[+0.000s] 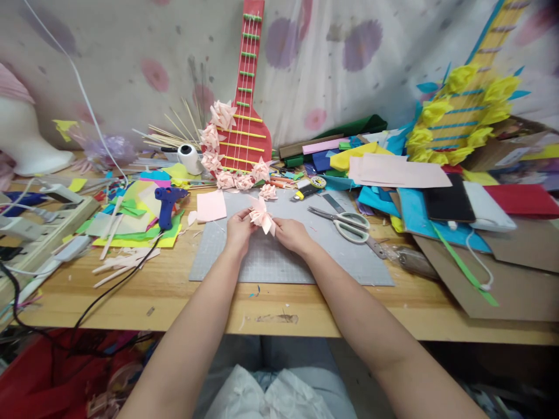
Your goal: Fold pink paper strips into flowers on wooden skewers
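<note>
Between my two hands, above the grey cutting mat, is a pale pink paper flower with pointed petals. My left hand pinches its left side. My right hand has its fingers closed on a petal at the right. Just behind it, a finished-looking pink paper flower lies at the mat's far edge. A pink paper square lies to the left of my hands. Scissors with pale handles rest on the mat to the right, near a yellow and black tape measure.
A red paper lute trimmed with pink flowers leans against the curtain. A blue glue gun stands among paper scraps at left, its cord crossing the table. Pink sheets and cardboard pile up at right, below a yellow-flowered instrument.
</note>
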`<action>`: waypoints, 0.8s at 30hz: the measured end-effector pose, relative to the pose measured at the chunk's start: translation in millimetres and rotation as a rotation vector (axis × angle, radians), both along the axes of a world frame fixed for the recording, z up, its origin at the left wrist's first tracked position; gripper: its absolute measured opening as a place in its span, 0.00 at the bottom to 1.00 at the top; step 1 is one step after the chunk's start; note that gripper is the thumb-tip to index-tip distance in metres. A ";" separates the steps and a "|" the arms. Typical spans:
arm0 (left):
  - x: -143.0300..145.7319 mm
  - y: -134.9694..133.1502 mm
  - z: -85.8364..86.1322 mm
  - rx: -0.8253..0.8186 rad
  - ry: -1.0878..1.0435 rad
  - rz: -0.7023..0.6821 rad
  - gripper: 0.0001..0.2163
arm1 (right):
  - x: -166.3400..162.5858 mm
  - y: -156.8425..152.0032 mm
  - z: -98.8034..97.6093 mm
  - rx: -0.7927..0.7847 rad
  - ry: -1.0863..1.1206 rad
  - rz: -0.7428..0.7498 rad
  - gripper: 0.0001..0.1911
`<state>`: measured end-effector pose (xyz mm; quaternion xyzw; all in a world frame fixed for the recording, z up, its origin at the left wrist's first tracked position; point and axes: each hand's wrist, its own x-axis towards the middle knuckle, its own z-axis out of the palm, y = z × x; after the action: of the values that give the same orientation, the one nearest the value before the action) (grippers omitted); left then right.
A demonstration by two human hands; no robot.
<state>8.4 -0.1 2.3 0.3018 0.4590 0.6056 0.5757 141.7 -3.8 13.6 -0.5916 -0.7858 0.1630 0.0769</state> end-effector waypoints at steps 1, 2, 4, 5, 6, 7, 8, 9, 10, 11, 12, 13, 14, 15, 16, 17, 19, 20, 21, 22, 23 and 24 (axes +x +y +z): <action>0.3 -0.4 0.7 -0.011 0.003 0.017 0.13 | -0.1 -0.1 -0.7 0.005 -0.001 0.002 0.25; 0.5 -0.5 1.2 -0.022 0.006 0.034 0.12 | -0.2 -0.2 -1.5 0.013 0.004 0.001 0.24; 0.9 -0.2 1.3 -0.037 0.011 0.067 0.11 | -0.9 -0.9 -3.2 0.039 0.035 -0.010 0.21; 1.1 0.1 1.1 -0.040 0.014 0.081 0.11 | -1.4 -1.5 -4.1 0.062 0.069 -0.025 0.19; 1.2 0.4 0.6 -0.039 0.017 0.089 0.11 | -2.1 -2.1 -4.8 0.090 0.113 -0.042 0.18; 1.3 0.5 0.2 -0.034 0.019 0.086 0.10 | -2.9 -2.9 -5.3 0.124 0.168 -0.060 0.18; 1.4 0.4 -0.2 -0.027 0.023 0.076 0.10 | -3.9 -3.6 -5.6 0.163 0.229 -0.079 0.20; 1.5 0.0 -0.4 -0.022 0.029 0.059 0.10 | -5.0 -4.3 -5.7 0.204 0.294 -0.095 0.22; 1.7 -0.6 -0.3 -0.019 0.040 0.041 0.10 | -6.2 -4.8 -5.7 0.245 0.362 -0.109 0.23; 2.0 -1.5 0.2 -0.018 0.054 0.025 0.10 | -7.4 -4.9 -5.9 0.278 0.428 -0.117 0.24; 2.3 -2.6 0.9 -0.022 0.071 0.013 0.10 | -8.6 -4.5 -6.3 0.296 0.495 -0.125 0.23; 2.7 -3.8 1.8 -0.029 0.087 0.006 0.10 | -9.7 -3.5 -7.1 0.298 0.563 -0.140 0.22; 3.2 -5.0 2.9 -0.037 0.100 0.004 0.10 | -10.7 -1.9 -8.3 0.284 0.634 -0.160 0.20; 3.6 -6.1 4.1 -0.043 0.108 -0.001 0.10 | -11.5 0.3 -9.8 0.250 0.713 -0.184 0.18; 4.1 -7.1 5.2 -0.045 0.109 -0.006 0.10 | -12.1 2.8 -11.5 0.199 0.802 -0.216 0.17; 4.5 -7.9 6.1 -0.047 0.106 -0.011 0.09 | -12.4 5.4 -13.0 0.136 0.901 -0.248 0.16; 5.3 -9.0 7.2 -0.048 0.101 -0.024 0.09 | -12.1 10.1 -14.8 -0.028 1.122 -0.303 0.14; 5.7 -9.3 7.5 -0.049 0.102 -0.029 0.09 | -11.5 11.7 -14.8 -0.102 1.222 -0.330 0.14; 6.0 -9.4 7.6 -0.052 0.104 -0.031 0.09 | -10.7 12.8 -14.1 -0.167 1.308 -0.354 0.14; 6.2 -9.3 7.6 -0.055 0.107 -0.030 0.09 | -9.7 13.3 -12.9 -0.216 1.375 -0.375 0.14; 6.4 -9.1 7.6 -0.059 0.110 -0.027 0.09 | -8.7 13.4 -11.4 -0.259 1.425 -0.390 0.14; 6.6 -8.8 7.6 -0.061 0.111 -0.023 0.10 | -7.8 13.3 -9.7 -0.298 1.462 -0.399 0.14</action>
<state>15.0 -8.9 9.9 0.3226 0.5051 0.5670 0.5651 133.9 9.5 3.9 -0.4681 -0.3835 0.5994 0.5240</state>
